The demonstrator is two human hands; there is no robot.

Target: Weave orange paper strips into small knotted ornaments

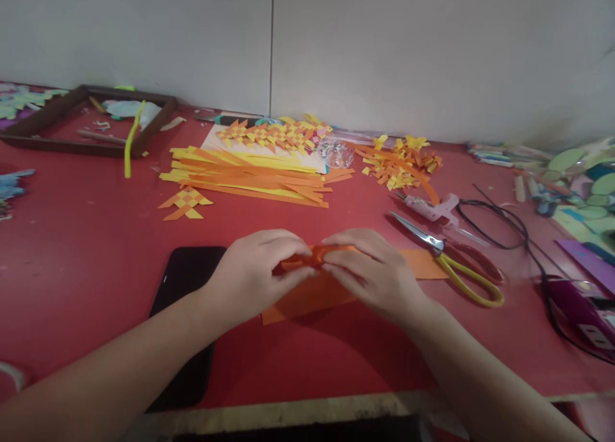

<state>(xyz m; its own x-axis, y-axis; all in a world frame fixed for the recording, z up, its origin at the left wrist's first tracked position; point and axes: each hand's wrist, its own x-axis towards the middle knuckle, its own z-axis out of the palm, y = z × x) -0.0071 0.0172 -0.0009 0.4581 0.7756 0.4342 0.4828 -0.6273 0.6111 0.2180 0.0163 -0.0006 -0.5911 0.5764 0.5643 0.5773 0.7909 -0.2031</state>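
My left hand and my right hand meet over the red table, fingertips almost touching. Both pinch an orange paper strip, which looks curled or folded between them; the fingers hide part of it. Beneath lies a flat orange paper sheet, partly covered by my hands. Another piece of orange paper shows past my right hand, close to scissors with one yellow and one red handle. Beside my left wrist rests a black phone-like slab.
Yellow and orange paper strips lie behind my hands, with a small woven piece nearby. Farther back are woven chains and paper scraps. A pink glue gun with a black cord is right; a brown frame is left.
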